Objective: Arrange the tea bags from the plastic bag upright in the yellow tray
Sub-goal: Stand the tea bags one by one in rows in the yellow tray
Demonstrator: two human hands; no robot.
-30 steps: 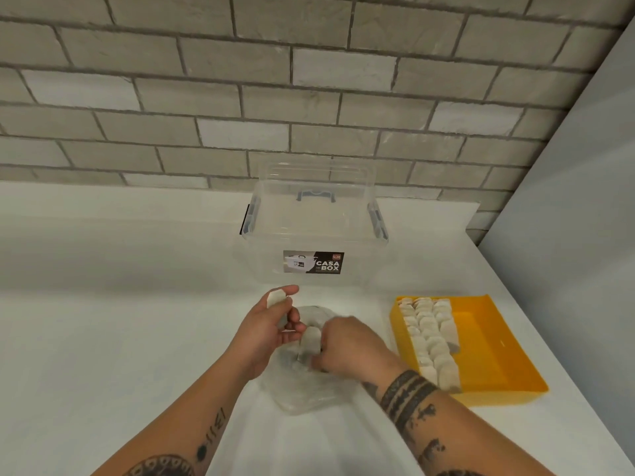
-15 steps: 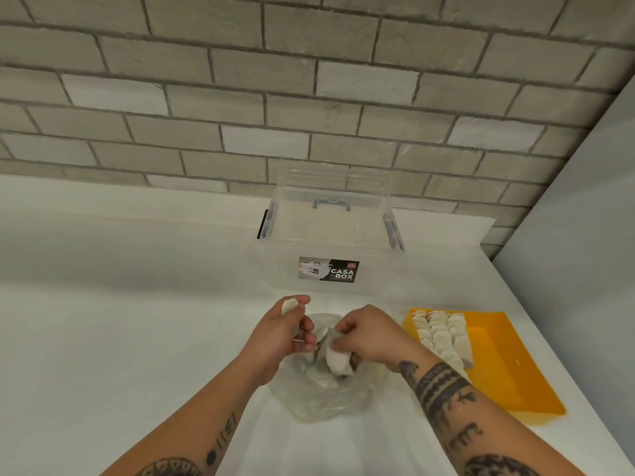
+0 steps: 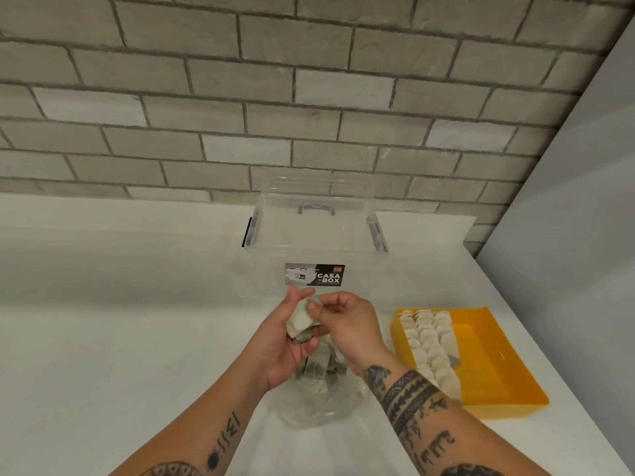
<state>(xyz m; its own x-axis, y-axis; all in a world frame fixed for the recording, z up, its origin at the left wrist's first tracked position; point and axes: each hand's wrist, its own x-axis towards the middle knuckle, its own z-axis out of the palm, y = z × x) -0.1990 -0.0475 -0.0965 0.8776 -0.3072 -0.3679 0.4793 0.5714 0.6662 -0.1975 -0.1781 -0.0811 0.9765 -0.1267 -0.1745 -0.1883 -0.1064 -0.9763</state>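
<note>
Left hand [image 3: 285,341] holds tea bags [image 3: 301,317] in its palm (right hand [image 3: 347,324] pinching).

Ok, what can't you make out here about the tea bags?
Head view, plastic bag: tea bags inside uncountable, hands and crumpled plastic cover them.
Head view, left hand and right hand: fingers hide how many bags they hold.
Head view, yellow tray: rows too small to count.

The right hand [image 3: 347,324] covers part of the pale paper tea bags [image 3: 300,319] held in the left hand [image 3: 280,345]; their number is unclear. Both hands hide the mouth of the crumpled clear plastic bag [image 3: 319,405]. The picture's lower edge cuts off the tattooed forearms [image 3: 429,417]. The small print on the dark box label [image 3: 314,273] is unreadable.
</note>
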